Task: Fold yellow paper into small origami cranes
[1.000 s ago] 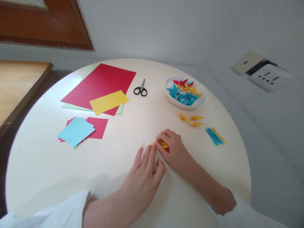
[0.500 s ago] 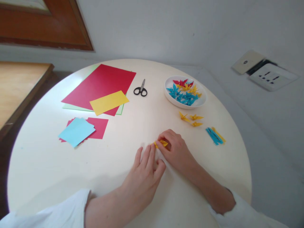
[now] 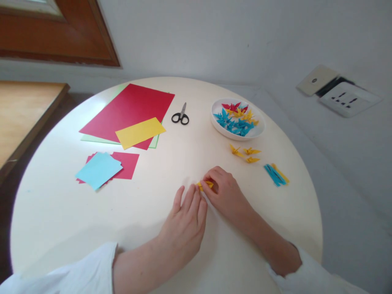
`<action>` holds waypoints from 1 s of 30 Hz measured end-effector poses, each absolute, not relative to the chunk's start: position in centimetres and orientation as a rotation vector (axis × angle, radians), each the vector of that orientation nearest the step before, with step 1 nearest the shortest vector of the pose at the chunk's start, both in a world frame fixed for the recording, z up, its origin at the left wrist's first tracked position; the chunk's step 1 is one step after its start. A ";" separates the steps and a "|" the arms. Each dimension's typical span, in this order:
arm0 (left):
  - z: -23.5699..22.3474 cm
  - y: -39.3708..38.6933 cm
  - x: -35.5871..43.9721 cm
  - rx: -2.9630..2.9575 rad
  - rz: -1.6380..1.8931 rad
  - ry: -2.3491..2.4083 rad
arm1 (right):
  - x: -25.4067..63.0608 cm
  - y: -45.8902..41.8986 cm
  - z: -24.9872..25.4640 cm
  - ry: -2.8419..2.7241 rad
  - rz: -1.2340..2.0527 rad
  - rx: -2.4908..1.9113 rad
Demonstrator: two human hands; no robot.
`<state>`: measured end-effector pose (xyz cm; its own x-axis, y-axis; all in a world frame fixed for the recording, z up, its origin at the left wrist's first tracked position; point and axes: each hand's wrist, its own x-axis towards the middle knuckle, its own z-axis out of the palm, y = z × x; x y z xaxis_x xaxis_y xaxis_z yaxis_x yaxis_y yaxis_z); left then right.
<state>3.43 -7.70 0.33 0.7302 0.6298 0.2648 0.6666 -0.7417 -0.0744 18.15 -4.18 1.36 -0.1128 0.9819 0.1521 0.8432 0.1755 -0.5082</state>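
A small piece of folded yellow paper (image 3: 208,185) lies low over the table, between my two hands. My right hand (image 3: 226,191) pinches it from the right with thumb and forefinger. From the left, my left hand (image 3: 187,218) holds its near end under the fingertips; the thumb lies close along the forefinger and the outer fingers are stretched out. Part of the folded paper is hidden by the fingers. Beyond my right hand rest three yellow paper cranes (image 3: 251,155).
A white dish (image 3: 214,127) holds several red, blue and yellow cranes. Narrow blue and yellow paper strips (image 3: 275,175) lie at right. Black-handled scissors (image 3: 180,116), large red sheets (image 3: 131,110), a yellow rectangle (image 3: 141,132) and light-blue squares (image 3: 99,168) sit on the round table (image 3: 147,183).
My left thumb has moved from its bent position apart to lie beside the forefinger, nearer the folded paper. My right hand keeps its pinch, and the view has shifted slightly.
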 end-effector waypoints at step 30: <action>0.8 -7.4 3.4 -2.864 -0.225 -1.104 | 19.3 -4.2 2.4 -1.854 0.591 -1.647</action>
